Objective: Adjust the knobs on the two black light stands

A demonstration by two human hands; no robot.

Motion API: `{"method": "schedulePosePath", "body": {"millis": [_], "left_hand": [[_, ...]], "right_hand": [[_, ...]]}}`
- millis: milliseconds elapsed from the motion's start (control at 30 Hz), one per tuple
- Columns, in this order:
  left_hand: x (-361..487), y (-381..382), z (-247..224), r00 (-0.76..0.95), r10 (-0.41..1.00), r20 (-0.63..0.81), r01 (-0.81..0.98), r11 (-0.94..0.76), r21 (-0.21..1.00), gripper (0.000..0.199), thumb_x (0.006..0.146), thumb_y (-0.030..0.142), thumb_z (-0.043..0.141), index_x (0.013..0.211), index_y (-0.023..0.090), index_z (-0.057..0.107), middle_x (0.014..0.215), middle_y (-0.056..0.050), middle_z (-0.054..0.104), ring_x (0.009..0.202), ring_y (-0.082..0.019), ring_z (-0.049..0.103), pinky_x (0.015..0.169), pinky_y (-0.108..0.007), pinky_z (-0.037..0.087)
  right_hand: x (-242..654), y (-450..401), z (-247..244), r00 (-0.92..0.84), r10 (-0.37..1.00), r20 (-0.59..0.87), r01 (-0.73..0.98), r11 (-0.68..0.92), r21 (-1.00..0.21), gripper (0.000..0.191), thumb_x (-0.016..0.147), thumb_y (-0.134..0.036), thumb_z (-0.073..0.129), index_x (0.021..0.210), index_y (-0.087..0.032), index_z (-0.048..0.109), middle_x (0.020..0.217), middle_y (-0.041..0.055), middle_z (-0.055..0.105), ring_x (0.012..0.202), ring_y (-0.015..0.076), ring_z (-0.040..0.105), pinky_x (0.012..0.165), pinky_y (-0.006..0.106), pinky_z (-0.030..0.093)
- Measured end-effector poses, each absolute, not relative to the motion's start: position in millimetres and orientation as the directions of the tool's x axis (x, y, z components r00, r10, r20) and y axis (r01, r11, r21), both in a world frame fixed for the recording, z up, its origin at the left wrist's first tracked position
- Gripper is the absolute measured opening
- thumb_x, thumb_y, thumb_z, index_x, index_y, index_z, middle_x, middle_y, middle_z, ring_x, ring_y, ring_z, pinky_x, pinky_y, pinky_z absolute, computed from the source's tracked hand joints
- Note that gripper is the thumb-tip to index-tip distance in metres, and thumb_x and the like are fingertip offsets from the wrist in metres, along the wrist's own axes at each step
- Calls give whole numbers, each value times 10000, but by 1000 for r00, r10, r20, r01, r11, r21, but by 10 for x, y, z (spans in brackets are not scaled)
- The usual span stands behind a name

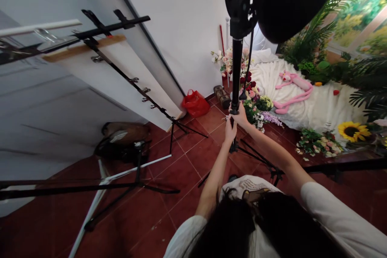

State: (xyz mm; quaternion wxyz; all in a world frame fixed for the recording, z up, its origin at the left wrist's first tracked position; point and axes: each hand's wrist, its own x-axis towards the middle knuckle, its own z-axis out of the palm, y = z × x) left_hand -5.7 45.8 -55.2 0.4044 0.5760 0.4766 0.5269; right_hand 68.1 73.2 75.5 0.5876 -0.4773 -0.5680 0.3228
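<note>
A black light stand (237, 72) rises in front of me, topped by a large dark lamp head (290, 0) that fills the top of the view. My right hand (240, 115) is wrapped round the pole at a collar about halfway down. Just below it, my left hand (230, 130) closes on the same pole, its fingers partly hidden. A dark cable hangs along the pole's right side. The stand's legs (256, 155) spread over the red tiled floor near my body.
On the left, white boards (121, 76) hang clipped to a black frame, with tripod legs (139, 185) beneath. A red bag (196, 103) sits by the wall. To the right are flowers (252, 96), a white blanket (323, 109), a pink plush toy (298, 86) and a sunflower (353, 131).
</note>
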Motion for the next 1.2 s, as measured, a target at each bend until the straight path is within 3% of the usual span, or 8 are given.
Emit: {"method": "schedulePosePath", "body": {"millis": [200,400,600,733,900,1033,1200], "left_hand": [[-59,529,-284,-48,960,275,101,-269,958,666,996,767,440,1357,234,613,1393,-144,688,1350,-265,633,1202,-447,471],[47,755,-10,-5,939,344,43,-344,938,710,972,829,385,1175,218,684,1172,-128,743,1150,-246,707,1100,-399,531],[112,724,-160,-85,953,291,115,-281,953,722,983,826,349,1145,206,681,1127,-134,729,1107,-250,695,1053,-406,544],[159,710,-289,-155,941,299,187,-270,945,660,1003,786,361,1078,216,684,1080,-125,688,1086,-258,677,1050,-425,544],[246,730,-355,-260,928,268,205,-218,954,725,986,814,344,1173,195,671,1141,-166,669,1205,-293,634,1107,-444,495],[260,743,-381,-263,914,309,230,-252,940,702,981,824,327,1069,217,668,1052,-137,655,1102,-287,646,1048,-445,518],[248,747,-379,-272,894,356,261,-287,921,640,1008,779,312,971,231,640,980,-113,626,999,-271,641,988,-445,536]], "right_hand": [[859,885,1298,-79,914,398,50,402,-914,347,730,-323,764,1003,-257,561,812,-37,599,665,134,508,630,284,510],[887,974,1907,-204,879,430,1,440,-898,369,754,-274,759,1068,-258,567,831,-33,623,725,158,580,659,298,554],[837,934,2008,-214,869,447,42,465,-884,399,803,-309,753,1161,-253,585,886,-12,662,782,180,635,711,325,602],[886,911,1861,-248,837,487,123,526,-841,479,895,-426,727,1312,-255,564,1035,41,702,945,222,689,887,411,634],[1277,769,1324,-261,801,538,324,598,-733,722,915,-602,735,1475,-213,498,1314,142,682,1282,319,648,1171,530,511],[1632,515,669,-286,845,452,504,534,-679,616,1046,-608,512,1477,-168,533,1414,211,659,1351,338,632,1195,556,481],[1760,434,193,-352,862,365,621,507,-598,534,1097,-499,406,1502,-182,549,1478,206,654,1387,326,629,1196,556,480]]}}
